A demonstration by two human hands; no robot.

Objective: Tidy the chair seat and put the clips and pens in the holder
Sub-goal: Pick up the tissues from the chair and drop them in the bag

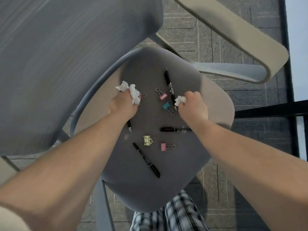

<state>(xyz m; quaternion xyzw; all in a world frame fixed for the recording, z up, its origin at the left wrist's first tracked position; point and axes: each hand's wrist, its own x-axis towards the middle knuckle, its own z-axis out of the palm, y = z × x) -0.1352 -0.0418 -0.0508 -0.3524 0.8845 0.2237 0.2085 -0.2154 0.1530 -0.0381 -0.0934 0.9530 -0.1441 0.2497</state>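
Observation:
On the grey chair seat (pixel 191 157) lie several black pens and several binder clips. My left hand (pixel 122 105) is closed on crumpled white tissue (pixel 133 93) at the seat's back left, over a pen (pixel 129 126) and a partly hidden pink clip (pixel 142 95). My right hand (pixel 193 108) grips a smaller tissue wad (pixel 180 100) beside a long black pen (pixel 169 84). Between the hands lie a pink clip (pixel 161 95) and a teal clip (pixel 167 107). Nearer me are a marker (pixel 175 130), a yellow clip (pixel 148 140), a pink clip (pixel 166 147) and another pen (pixel 146 160). No holder is in view.
The chair's grey backrest (pixel 66 64) fills the upper left. A beige armrest (pixel 233 39) curves across the upper right. Dark carpet tiles (pixel 233 205) lie below, with a dark bar (pixel 270 110) at the right. Plaid shorts (pixel 175 214) show at the bottom.

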